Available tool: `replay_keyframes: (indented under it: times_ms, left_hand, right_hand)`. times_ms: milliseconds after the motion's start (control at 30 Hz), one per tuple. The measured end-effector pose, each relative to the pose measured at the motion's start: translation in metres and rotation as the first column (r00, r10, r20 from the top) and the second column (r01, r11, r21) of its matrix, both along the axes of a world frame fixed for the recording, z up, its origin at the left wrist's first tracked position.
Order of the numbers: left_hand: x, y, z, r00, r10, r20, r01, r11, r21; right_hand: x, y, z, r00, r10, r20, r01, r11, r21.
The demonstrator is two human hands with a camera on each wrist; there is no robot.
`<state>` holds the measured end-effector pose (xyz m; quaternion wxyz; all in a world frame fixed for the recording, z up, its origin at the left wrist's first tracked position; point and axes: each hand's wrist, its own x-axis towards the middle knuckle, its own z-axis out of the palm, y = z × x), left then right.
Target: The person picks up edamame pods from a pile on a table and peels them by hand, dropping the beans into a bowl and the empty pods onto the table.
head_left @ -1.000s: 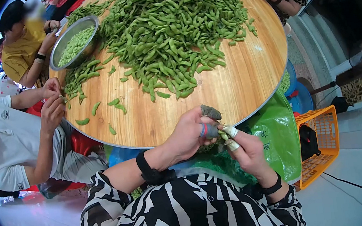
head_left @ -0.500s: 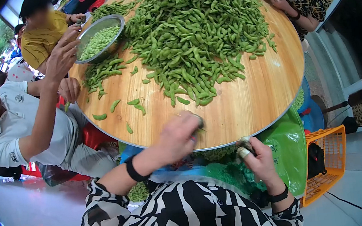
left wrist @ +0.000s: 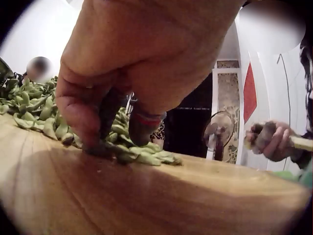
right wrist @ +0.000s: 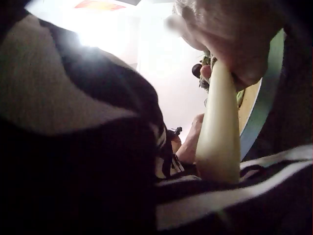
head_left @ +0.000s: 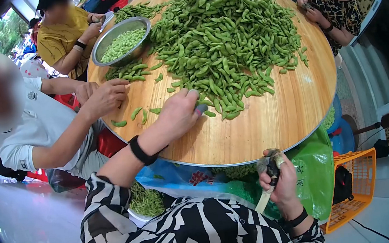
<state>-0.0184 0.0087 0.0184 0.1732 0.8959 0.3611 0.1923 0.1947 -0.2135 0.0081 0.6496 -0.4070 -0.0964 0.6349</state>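
My left hand (head_left: 176, 114) reaches over the wooden table, fingers bent down at the near edge of a heap of edamame pods (head_left: 228, 39). Grey covers show on its fingers (left wrist: 142, 128), one with a coloured band. Fingertips are right at a few pods (left wrist: 151, 156); I cannot tell whether they pinch one. At the table's near edge my right hand (head_left: 284, 176) is curled round a pale, smooth, tapered thing (right wrist: 219, 122), which sticks out below the palm toward my clothes. Something dark shows among its fingers, which also wear covers.
A metal bowl (head_left: 135, 56) of shelled beans stands at the back left. Beside me, a person's hands (head_left: 106, 97) work at the table's left edge. Green plastic (head_left: 314, 170) hangs at the right, near an orange crate (head_left: 359, 198). A container of pods (head_left: 146, 200) sits below left.
Both hands were together at a pod, then parted. My left hand has moved forward to the heap. The pale thing now shows below my right hand. The view has shifted.
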Motion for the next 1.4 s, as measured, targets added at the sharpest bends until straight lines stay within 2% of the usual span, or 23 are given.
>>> replay_keyframes:
  times_ms: [33,167,267,333,367,400,467,500,533,567,600,667,733,800,1067,1167,1233,1333,1367,1400]
  left_hand:
    - [0.005,0.004,-0.005,0.997,0.049,-0.055,-0.046,0.998,0.050]
    - [0.005,0.012,-0.010,0.995,0.070,-0.078,-0.067,0.997,0.042]
    - [-0.014,0.011,-0.002,0.987,0.030,-0.158,-0.037,0.998,-0.043]
    - [-0.024,0.009,0.003,0.996,0.079,-0.049,-0.092,0.925,-0.368]
    - [-0.028,0.009,0.000,0.996,0.086,-0.034,-0.091,0.965,-0.246]
    - [-0.027,0.006,0.003,0.996,0.078,-0.040,-0.086,0.966,-0.245]
    - [-0.021,-0.001,0.010,0.972,0.209,0.110,-0.152,0.911,-0.384]
    - [-0.015,-0.008,0.018,0.974,0.196,0.111,-0.140,0.912,-0.386]
    - [-0.006,-0.018,0.028,0.937,0.247,0.247,-0.041,0.780,-0.624]
    - [0.003,-0.028,0.034,0.876,0.328,0.353,0.100,0.592,-0.799]
    - [0.011,-0.037,0.036,0.880,0.314,0.355,0.115,0.586,-0.802]
    - [0.025,-0.057,0.034,0.815,0.294,0.500,0.346,0.446,-0.826]
    - [0.038,-0.070,0.026,0.802,0.289,0.523,0.384,0.421,-0.822]
    - [0.048,-0.079,0.023,0.746,0.321,0.584,0.449,0.405,-0.797]
    - [0.056,-0.087,0.017,0.746,0.326,0.581,0.445,0.405,-0.799]
    - [0.055,-0.089,0.008,0.711,0.287,0.642,0.493,0.447,-0.746]
    - [0.055,-0.092,0.005,0.740,0.186,0.646,0.455,0.569,-0.685]
    - [0.058,-0.092,0.000,0.728,0.191,0.658,0.456,0.582,-0.674]
    - [0.059,-0.092,-0.002,0.727,0.190,0.659,0.458,0.581,-0.673]
    - [0.060,-0.090,-0.003,0.693,0.285,0.662,0.512,0.452,-0.730]
  right_hand:
    - [-0.004,-0.001,0.002,0.999,0.017,0.027,-0.017,1.000,-0.004]
    - [-0.003,-0.006,0.004,0.993,0.053,0.107,-0.054,0.998,0.008]
    - [-0.004,-0.008,0.007,0.990,0.084,0.111,-0.088,0.996,0.030]
    - [-0.004,-0.008,0.008,0.991,0.100,0.094,-0.104,0.994,0.039]
    - [-0.004,-0.005,0.009,0.985,0.127,0.115,-0.131,0.991,0.031]
    - [-0.004,-0.002,0.011,0.979,0.153,0.136,-0.157,0.987,0.024]
    - [-0.003,0.004,0.016,0.978,0.148,0.146,-0.152,0.988,0.020]
    - [-0.003,0.008,0.021,0.962,0.188,0.196,-0.196,0.980,0.022]
    - [-0.003,0.011,0.025,0.942,0.225,0.248,-0.237,0.971,0.020]
    - [-0.005,0.014,0.025,0.950,0.221,0.221,-0.232,0.972,0.025]
    - [-0.007,0.016,0.025,0.953,0.205,0.225,-0.214,0.977,0.018]
    - [-0.009,0.019,0.026,0.954,0.231,0.193,-0.245,0.968,0.054]
    - [-0.011,0.020,0.028,0.955,0.227,0.189,-0.244,0.967,0.069]
    - [-0.012,0.019,0.027,0.966,0.222,0.135,-0.238,0.964,0.118]
    - [-0.009,0.017,0.026,0.971,0.216,0.103,-0.229,0.962,0.149]
    - [-0.012,0.018,0.026,0.972,0.185,0.144,-0.204,0.970,0.133]
    - [-0.014,0.020,0.028,0.968,0.140,0.208,-0.160,0.984,0.084]
    - [-0.010,0.021,0.021,0.964,0.143,0.222,-0.167,0.982,0.090]
    - [-0.009,0.021,0.021,0.964,0.143,0.224,-0.166,0.982,0.090]
    - [-0.008,0.020,0.022,0.980,0.144,0.139,-0.158,0.983,0.095]
